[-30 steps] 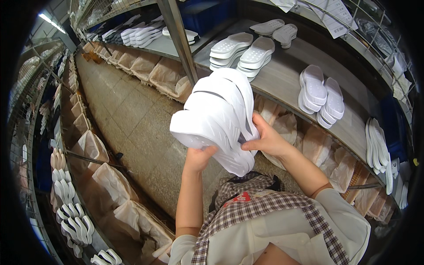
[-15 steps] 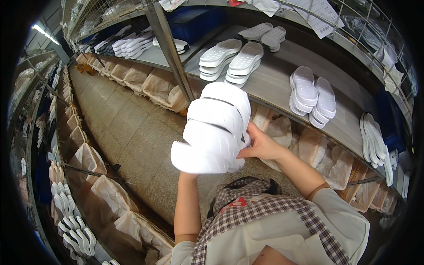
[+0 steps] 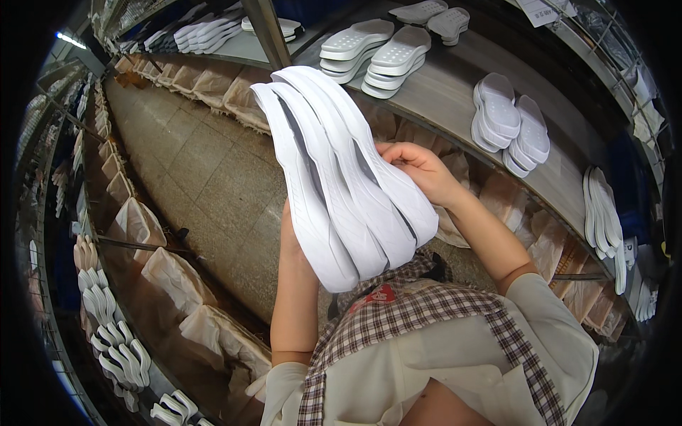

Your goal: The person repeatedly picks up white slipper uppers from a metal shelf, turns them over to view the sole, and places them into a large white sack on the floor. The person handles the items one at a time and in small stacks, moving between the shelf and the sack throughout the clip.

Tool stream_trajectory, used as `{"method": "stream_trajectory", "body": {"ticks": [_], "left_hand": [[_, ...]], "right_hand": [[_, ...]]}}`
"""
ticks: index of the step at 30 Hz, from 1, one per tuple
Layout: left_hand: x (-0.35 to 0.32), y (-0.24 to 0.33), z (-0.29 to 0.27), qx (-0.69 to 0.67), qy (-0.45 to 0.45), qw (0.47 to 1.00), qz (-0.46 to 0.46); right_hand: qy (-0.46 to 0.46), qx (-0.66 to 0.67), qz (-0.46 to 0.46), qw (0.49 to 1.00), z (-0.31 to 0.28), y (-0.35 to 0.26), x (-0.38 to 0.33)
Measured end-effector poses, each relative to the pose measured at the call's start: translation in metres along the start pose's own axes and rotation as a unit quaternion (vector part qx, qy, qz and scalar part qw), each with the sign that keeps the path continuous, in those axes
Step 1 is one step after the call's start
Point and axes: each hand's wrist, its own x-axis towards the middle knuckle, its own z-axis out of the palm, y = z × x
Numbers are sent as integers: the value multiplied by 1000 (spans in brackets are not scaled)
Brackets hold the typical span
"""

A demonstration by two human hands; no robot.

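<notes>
A stack of several white shoe soles (image 3: 341,177) is tilted in front of my chest, with the sculpted side walls facing up and dark gaps between the soles. My left hand (image 3: 287,231) bears the stack from the left and below; its fingers are hidden behind the soles. At the stack's right edge is my right hand (image 3: 415,170), its fingers bent and closed against the outermost sole. On the grey shelf (image 3: 447,92) beyond lie paired piles of white soles (image 3: 396,57), and farther right another pair of piles (image 3: 495,113).
More soles (image 3: 600,213) stand on edge at the shelf's right end. A metal post (image 3: 266,32) rises at the shelf's left part. Cloth-lined bins (image 3: 241,99) line the aisle floor (image 3: 192,156). The left rack holds rows of soles (image 3: 124,355) above lined bins (image 3: 177,277).
The stack has turned from end-on to showing its long side walls. My right hand has shifted up along its right edge. The view has tilted, so the shelf sits slightly higher.
</notes>
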Motion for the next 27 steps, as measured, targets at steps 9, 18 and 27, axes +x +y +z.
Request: {"method": "stream_trajectory", "body": {"ticks": [9,18,27], "left_hand": [[4,-7,-5,14,-32,999,1],[3,-7,-3,32,-37,999,-16],[2,-11,0,33,-26,998,-40]], "right_hand": [[27,4,29,999,2,-3,-11],[28,73,44,996,7,-6,-20],[16,1,21,1000,8,-7,-20]]}}
